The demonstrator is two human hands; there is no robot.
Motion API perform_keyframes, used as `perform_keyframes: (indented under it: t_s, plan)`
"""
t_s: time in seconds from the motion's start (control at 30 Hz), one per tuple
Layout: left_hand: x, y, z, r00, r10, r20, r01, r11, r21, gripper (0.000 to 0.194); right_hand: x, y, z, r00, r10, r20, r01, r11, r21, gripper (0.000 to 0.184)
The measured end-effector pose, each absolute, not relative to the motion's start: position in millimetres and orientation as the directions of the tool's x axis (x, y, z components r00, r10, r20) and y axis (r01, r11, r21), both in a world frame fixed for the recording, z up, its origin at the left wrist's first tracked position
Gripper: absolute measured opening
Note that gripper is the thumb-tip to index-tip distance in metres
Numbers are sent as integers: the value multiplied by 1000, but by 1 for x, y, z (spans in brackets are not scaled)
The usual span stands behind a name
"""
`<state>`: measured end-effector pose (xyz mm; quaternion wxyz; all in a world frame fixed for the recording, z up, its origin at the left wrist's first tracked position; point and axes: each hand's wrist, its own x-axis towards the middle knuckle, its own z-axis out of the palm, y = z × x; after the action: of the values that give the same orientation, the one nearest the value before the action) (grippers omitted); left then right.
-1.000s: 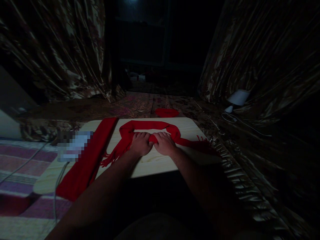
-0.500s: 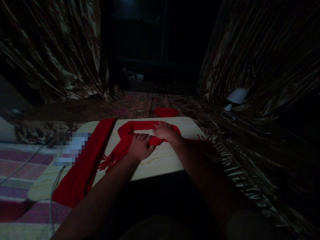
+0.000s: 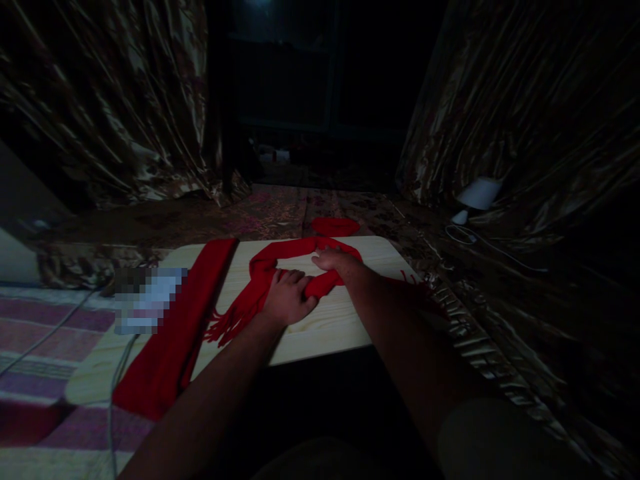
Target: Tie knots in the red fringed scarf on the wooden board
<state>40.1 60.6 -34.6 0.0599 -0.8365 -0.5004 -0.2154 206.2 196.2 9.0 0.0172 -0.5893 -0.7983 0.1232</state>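
Observation:
A red fringed scarf (image 3: 260,283) lies looped on a pale wooden board (image 3: 320,323) in a dim room. My left hand (image 3: 289,298) rests palm down on the scarf's near strand, fingers stretched out flat on the cloth. My right hand (image 3: 334,261) reaches a little farther, its fingers curled over the top of the loop and pinching the fabric. A second red scarf (image 3: 177,327), folded into a long flat strip, lies along the board's left side and hangs over the near edge.
A small red cloth piece (image 3: 335,226) sits just beyond the board's far edge. A blurred pale object (image 3: 150,300) with a cable lies at the left. A white lamp (image 3: 475,197) and cord stand at the right. Shiny patterned curtains hang on both sides.
My right hand has moved from beside the left hand to the far side of the scarf loop. The left hand has stayed on the near strand, its fingers now flatter.

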Motion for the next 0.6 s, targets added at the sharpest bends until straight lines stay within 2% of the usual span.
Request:
perform_keyframes:
  t_s: [0.07, 0.13, 0.3, 0.37, 0.47, 0.6]
  plan:
    - [40, 61, -34, 412, 806, 424, 856, -502, 123, 53, 203, 191, 17, -287, 943, -166, 952, 261, -163, 51]
    - [40, 61, -34, 409, 802, 436, 853, -506, 131, 54, 203, 179, 24, -307, 941, -143, 949, 290, -126, 47]
    - [42, 57, -30, 392, 777, 494, 838, -523, 158, 58, 214, 117, 21, -341, 903, 262, 903, 392, -175, 37]
    - [42, 56, -29, 384, 760, 525, 825, -537, 174, 58, 220, 89, 13, -331, 867, 372, 887, 420, -190, 30]
    - [42, 58, -29, 399, 732, 553, 801, -571, 179, 53, 226, 60, -5, -333, 816, 473, 853, 474, -217, 27]
    - [42, 61, -32, 482, 716, 504, 752, -634, 181, 42, 230, 51, -22, -324, 807, 493, 831, 492, -259, 33]
